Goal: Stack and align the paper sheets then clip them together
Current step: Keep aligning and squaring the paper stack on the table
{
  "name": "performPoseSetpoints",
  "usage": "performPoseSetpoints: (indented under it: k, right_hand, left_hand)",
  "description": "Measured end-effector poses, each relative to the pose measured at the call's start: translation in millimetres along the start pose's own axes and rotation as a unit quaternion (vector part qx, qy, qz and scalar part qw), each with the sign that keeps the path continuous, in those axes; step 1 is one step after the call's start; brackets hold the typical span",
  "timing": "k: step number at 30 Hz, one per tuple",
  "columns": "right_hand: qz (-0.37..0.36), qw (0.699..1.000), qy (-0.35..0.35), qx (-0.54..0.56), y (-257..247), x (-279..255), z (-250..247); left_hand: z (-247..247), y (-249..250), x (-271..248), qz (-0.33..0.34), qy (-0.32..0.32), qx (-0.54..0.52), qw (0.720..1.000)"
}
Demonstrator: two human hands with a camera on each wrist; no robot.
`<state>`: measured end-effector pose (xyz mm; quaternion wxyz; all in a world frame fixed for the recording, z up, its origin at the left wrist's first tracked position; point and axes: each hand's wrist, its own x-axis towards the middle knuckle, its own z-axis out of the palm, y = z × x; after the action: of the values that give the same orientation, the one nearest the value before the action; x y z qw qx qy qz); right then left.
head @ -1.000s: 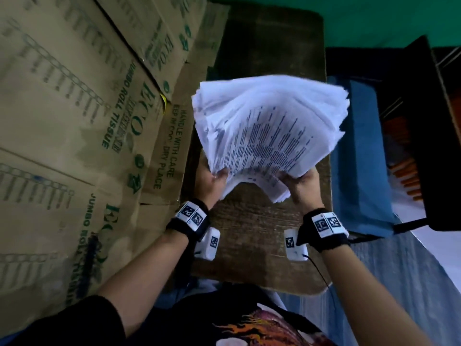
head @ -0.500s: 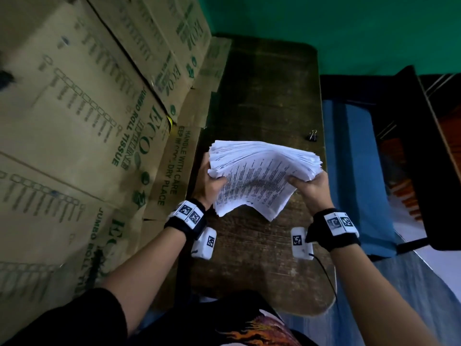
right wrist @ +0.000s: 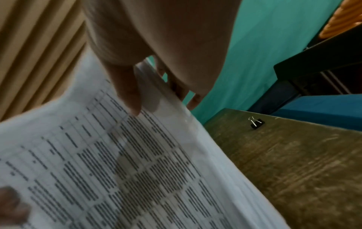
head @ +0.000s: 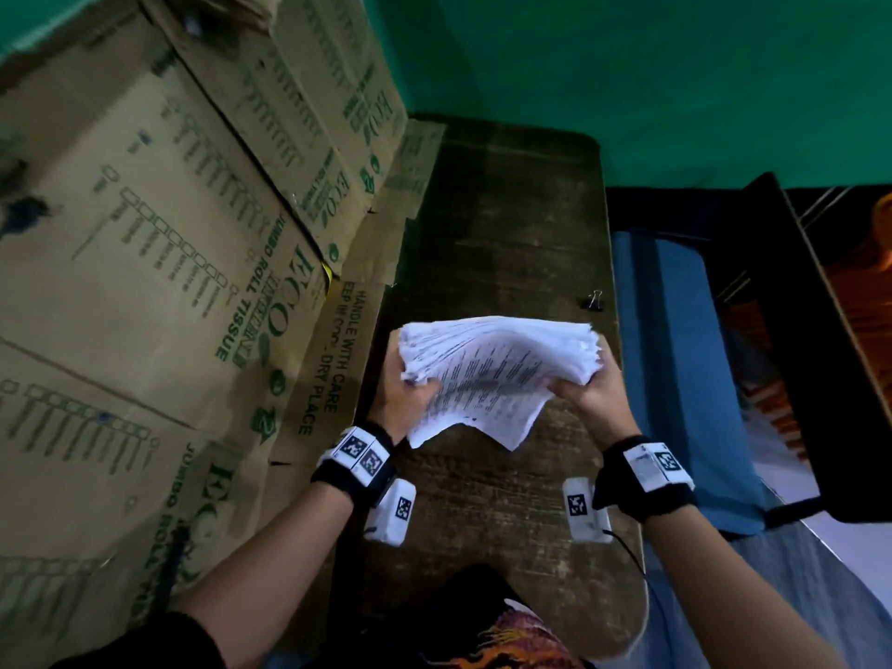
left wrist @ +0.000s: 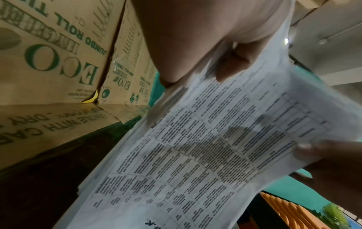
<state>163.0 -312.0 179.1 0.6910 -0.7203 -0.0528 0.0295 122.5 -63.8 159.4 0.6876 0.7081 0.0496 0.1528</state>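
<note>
Left hand (head: 403,400): grips the left edge of the paper stack (head: 492,374), thumb on the printed top sheet, fingers curled under. Left wrist view confirms it: thumb (left wrist: 233,66) presses down on the top page near its edge.

Right hand (head: 591,395): grips the right edge of the same stack, thumb on top, fingers wrapped beneath. Right wrist view shows the thumb (right wrist: 127,93) lying across the top sheet and fingertips (right wrist: 192,100) poking out past the far edge.

Paper stack: thick bundle of white sheets printed with black text in table cells. Held between both hands above the tabletop (head: 507,224), tilted, far edge higher than the near edge. Sheets not squared: far edge fanned, near corner drooping towards the person. Whether the lower edge touches the wood, cannot tell.

Binder clip (head: 596,300): small, black with silver wire handles, lies on the tabletop near its right edge, beyond the right hand and apart from the paper. Also clear in the right wrist view (right wrist: 257,123).

Tabletop: dark, worn wood, narrow. Cardboard boxes (head: 159,263) with green "ECO" and "JUMBO ROLL TISSUE" lettering stand along its left side. Green wall (head: 627,70) behind. Blue surface (head: 675,369) to the right of the tabletop. Both wrists wear black bands with marker tags.
</note>
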Motion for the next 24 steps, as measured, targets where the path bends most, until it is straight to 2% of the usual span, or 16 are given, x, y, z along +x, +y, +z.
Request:
performPoseSetpoints:
  k: [7, 9, 12, 15, 17, 20, 22, 24]
  right_hand:
    - [0.044, 0.999, 0.003, 0.001, -5, 10, 2]
    - [0.043, 0.998, -0.021, -0.027, -5, 13, 11]
    - [0.054, 0.999, 0.005, -0.003, -3, 20, 11]
    - [0.052, 0.998, 0.013, -0.036, -5, 24, 16]
    - [0.025, 0.998, 0.018, -0.05, -10, 28, 23]
    - [-0.012, 0.999, 0.025, -0.016, -24, 30, 22]
    - [-0.025, 0.999, 0.016, -0.013, -25, 28, 13]
    - [-0.018, 0.999, -0.021, -0.04, -25, 25, 3]
  left_hand:
    - [-5, -1, 21, 0.007, -0.009, -0.018, 1.0]
    - [-4, -9, 26, -0.02, -0.018, -0.006, 1.0]
    - [-5, -9, 31, -0.08, -0.008, -0.003, 0.997]
    - [4, -1, 23, -0.123, 0.001, 0.03, 0.992]
    - [10, 3, 21, -0.109, 0.049, 0.056, 0.991]
    - [7, 2, 26, -0.079, 0.087, 0.014, 0.993]
    - [3, 0, 23, -0.059, 0.062, 0.023, 0.996]
    - [-3, -5, 19, -0.045, 0.02, 0.055, 0.997]
